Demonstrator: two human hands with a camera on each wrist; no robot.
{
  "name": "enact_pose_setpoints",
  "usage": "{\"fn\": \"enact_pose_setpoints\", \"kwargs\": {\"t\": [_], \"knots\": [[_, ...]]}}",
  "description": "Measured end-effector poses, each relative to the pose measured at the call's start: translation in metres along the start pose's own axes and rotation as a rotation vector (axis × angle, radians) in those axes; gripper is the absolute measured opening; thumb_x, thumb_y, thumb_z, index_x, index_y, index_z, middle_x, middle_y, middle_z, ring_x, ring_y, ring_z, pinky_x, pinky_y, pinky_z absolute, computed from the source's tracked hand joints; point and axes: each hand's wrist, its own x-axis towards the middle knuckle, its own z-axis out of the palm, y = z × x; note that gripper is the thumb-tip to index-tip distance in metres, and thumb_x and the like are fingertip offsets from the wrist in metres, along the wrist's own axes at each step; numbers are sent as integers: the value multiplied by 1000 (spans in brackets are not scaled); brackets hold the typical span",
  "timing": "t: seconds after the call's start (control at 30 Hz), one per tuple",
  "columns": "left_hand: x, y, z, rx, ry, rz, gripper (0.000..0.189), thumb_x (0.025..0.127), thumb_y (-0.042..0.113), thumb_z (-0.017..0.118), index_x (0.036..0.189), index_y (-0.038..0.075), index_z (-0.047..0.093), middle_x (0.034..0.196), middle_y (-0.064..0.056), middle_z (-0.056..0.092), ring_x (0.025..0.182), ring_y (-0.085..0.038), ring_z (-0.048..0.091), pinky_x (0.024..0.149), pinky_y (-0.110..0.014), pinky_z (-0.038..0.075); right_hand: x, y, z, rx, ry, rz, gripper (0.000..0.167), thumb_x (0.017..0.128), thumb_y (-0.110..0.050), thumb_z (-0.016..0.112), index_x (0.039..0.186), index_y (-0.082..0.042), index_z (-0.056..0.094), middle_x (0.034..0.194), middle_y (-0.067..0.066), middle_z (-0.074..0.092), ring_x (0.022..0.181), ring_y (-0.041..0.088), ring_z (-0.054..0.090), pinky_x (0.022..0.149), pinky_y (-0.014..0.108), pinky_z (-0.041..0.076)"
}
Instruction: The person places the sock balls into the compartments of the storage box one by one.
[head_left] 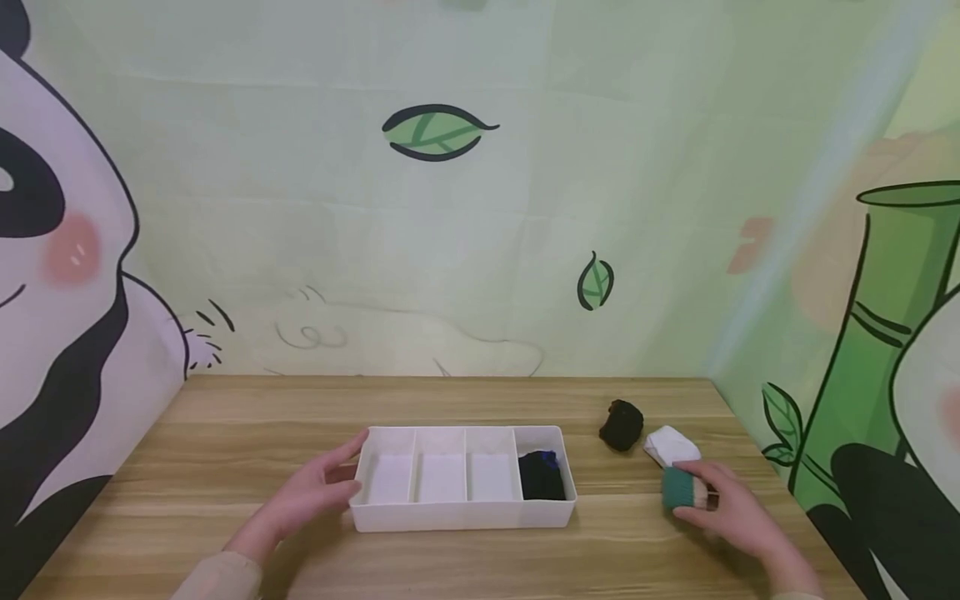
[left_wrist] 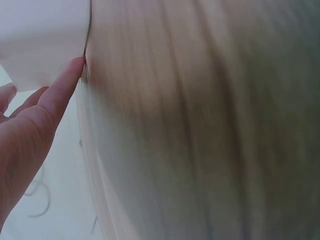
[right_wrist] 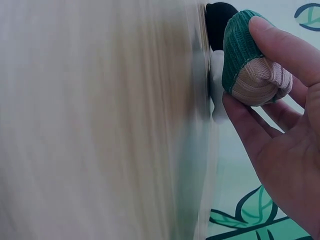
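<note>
A white box [head_left: 465,517] with a row of compartments stands on the table. Its rightmost compartment holds a black balled-up sock [head_left: 542,477] with a bit of blue. My left hand [head_left: 318,487] rests against the box's left end, fingers fairly straight, thumb near the front and index finger at the back corner. At the right, my right hand [head_left: 731,508] pinches a green and beige balled-up sock [right_wrist: 245,55] between thumb and fingers. Just behind it lies a white folded bundle [head_left: 671,446], and beyond that a black bundle [head_left: 621,425].
The wooden table [head_left: 300,408] ends at a fabric backdrop [head_left: 300,167] printed with pandas, leaves and bamboo. The box's other compartments show bare white floors. The two bundles lie near the table's back right corner.
</note>
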Motion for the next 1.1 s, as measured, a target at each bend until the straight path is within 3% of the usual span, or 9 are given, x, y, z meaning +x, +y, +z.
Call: {"fn": "enact_pose_setpoints", "kwargs": {"t": [0.43, 0.67, 0.87, 1.1], "knots": [[-1, 1, 0, 3, 3, -3, 75, 94, 10, 65, 157, 9, 24, 158, -27, 23, 132, -50, 41, 92, -43, 52, 11, -18, 12, 41, 23, -109, 61, 76, -18, 87, 128, 0, 60, 126, 19, 55, 101, 26, 55, 78, 29, 52], [-1, 2, 0, 5, 6, -4, 75, 94, 11, 65, 157, 9, 25, 157, -27, 25, 131, -49, 42, 91, -38, 52, 16, -30, 20, 64, 35, -172, 60, 76, -17, 87, 127, -1, 61, 125, 16, 55, 100, 16, 54, 80, 28, 52], [-1, 2, 0, 19, 7, 0, 74, 94, 10, 65, 157, 7, 25, 157, -28, 24, 131, -50, 42, 93, -38, 52, 19, -41, 23, 78, 12, -158, 61, 76, -16, 87, 129, -1, 60, 128, 19, 53, 104, 26, 55, 83, 29, 52], [-1, 2, 0, 18, 5, 3, 74, 94, 9, 64, 157, 8, 25, 157, -27, 24, 132, -49, 42, 92, -35, 51, 24, -52, 27, 89, 36, -209, 60, 76, -14, 87, 129, -3, 61, 127, 15, 54, 104, 24, 54, 84, 28, 52]]}}
